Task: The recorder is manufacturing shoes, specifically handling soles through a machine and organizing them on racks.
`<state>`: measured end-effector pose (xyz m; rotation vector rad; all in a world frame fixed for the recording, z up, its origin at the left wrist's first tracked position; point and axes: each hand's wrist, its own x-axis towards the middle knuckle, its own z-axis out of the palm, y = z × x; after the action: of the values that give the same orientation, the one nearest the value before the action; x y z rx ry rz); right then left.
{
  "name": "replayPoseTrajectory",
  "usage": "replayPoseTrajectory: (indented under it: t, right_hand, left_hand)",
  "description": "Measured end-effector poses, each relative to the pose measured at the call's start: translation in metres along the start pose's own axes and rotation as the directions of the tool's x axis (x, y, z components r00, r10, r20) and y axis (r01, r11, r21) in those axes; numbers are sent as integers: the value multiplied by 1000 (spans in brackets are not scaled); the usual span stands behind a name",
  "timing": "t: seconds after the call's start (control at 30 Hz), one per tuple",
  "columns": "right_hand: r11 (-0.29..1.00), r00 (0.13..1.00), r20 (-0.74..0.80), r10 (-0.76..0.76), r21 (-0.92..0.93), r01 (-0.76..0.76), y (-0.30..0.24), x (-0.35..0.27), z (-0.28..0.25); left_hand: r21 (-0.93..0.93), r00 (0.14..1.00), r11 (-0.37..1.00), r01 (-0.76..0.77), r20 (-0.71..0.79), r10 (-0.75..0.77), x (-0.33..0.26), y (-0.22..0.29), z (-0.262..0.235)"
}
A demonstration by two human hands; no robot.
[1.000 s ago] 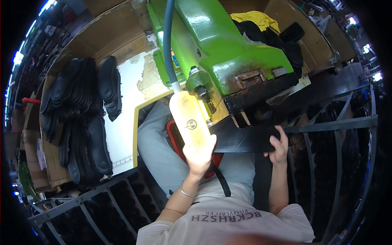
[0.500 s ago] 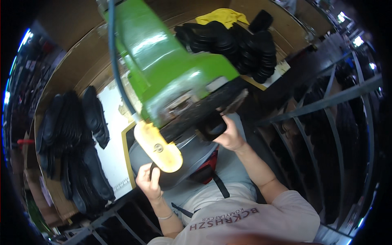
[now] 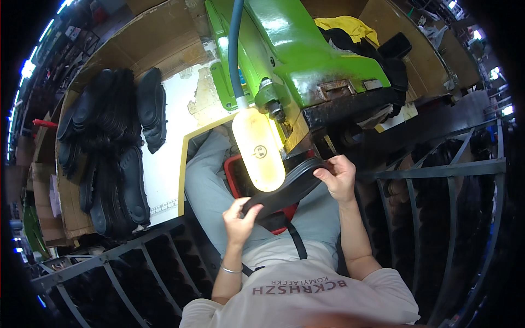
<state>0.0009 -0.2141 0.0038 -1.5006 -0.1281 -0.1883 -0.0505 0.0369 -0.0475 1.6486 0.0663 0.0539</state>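
Observation:
Between my two hands I hold a black shoe sole [image 3: 290, 188] on a slant, its right end higher. My left hand [image 3: 239, 220] pinches the lower left end with thumb and fingers. At the upper right end my right hand [image 3: 338, 176] grips it, thumb on the near face. Right above the sole is a lit yellow lamp [image 3: 258, 150] on a blue-grey flexible neck, hiding part of the sole's far edge. Beyond the hands stands a green machine [image 3: 306, 52] with a dark, worn metal head.
Stacked black soles [image 3: 106, 112] lie on the white tabletop [image 3: 164, 191] at left. A red bin [image 3: 232, 175] sits between my legs. Cardboard walls [image 3: 147, 41] and a yellow cloth [image 3: 350, 28] are at the back. Metal racks [image 3: 437, 170] stand on both sides.
The view has shifted, so the machine and lamp stand farther right and up. The sole, mostly hidden behind the lamp and machine before, now shows between both hands.

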Motion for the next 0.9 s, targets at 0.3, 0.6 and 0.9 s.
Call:
replayPoseTrajectory:
  t: [0.3, 0.6, 0.9]
  right_hand:
    - [875, 854, -424, 300, 479, -69, 29, -51, -29]
    - [545, 781, -84, 619, 762, -350, 61, -161, -3]
    - [873, 815, -392, 426, 416, -256, -7, -112, -35]
  left_hand:
    - [-563, 995, 821, 93, 70, -65, 30, 55, 52]
    - [-479, 999, 878, 22, 48, 1, 48, 49, 110]
    - [-381, 991, 915, -133, -81, 111, 51, 42, 90]
